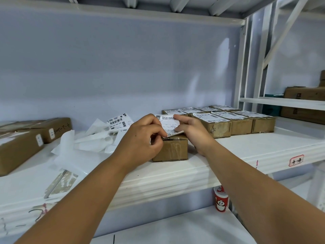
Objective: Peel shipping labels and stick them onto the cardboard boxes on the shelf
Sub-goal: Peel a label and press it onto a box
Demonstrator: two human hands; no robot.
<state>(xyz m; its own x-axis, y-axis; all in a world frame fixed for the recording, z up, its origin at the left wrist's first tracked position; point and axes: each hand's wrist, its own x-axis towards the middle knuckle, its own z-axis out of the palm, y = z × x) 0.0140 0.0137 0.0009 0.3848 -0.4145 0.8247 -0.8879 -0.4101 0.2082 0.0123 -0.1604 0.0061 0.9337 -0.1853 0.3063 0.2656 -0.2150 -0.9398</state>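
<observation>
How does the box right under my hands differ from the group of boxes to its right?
The box under the hands has no label stuck flat on top yet: the left hand and right hand pinch the label over it. The grouped boxes are already labelled on top. The box under the hands stands alone near the shelf front; the grouped boxes sit side by side farther back. All are brown cardboard.

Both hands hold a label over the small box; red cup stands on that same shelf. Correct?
No. In the head view the red cup stands on the lower shelf, one level down. The rest holds: left hand and right hand both hold the label over the small box.
</observation>
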